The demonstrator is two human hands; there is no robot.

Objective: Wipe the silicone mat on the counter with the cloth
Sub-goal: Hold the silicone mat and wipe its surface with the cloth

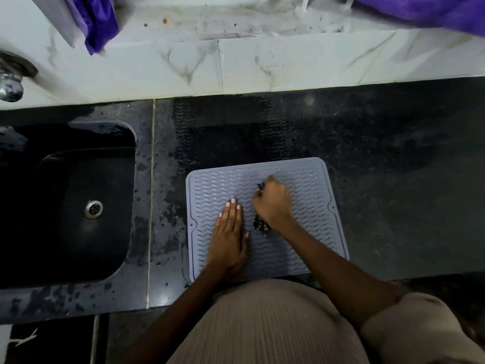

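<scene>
A grey silicone mat (pixel 301 195) with wavy ridges lies on the black counter near its front edge. My left hand (pixel 229 237) rests flat on the mat's left half, fingers straight and pointing away from me. My right hand (pixel 273 203) is curled into a fist on the middle of the mat and grips a dark speckled cloth (pixel 261 227). Only small bits of the cloth show, below the wrist and at the knuckles. The hand looks slightly blurred.
A black sink (pixel 65 200) with a metal drain (pixel 93 209) is set into the counter to the left. The counter (pixel 393 179) is wet in patches around the mat. A marble-tiled ledge runs behind, with purple cloth (pixel 99 24) hanging over it and a tap (pixel 10 85) at far left.
</scene>
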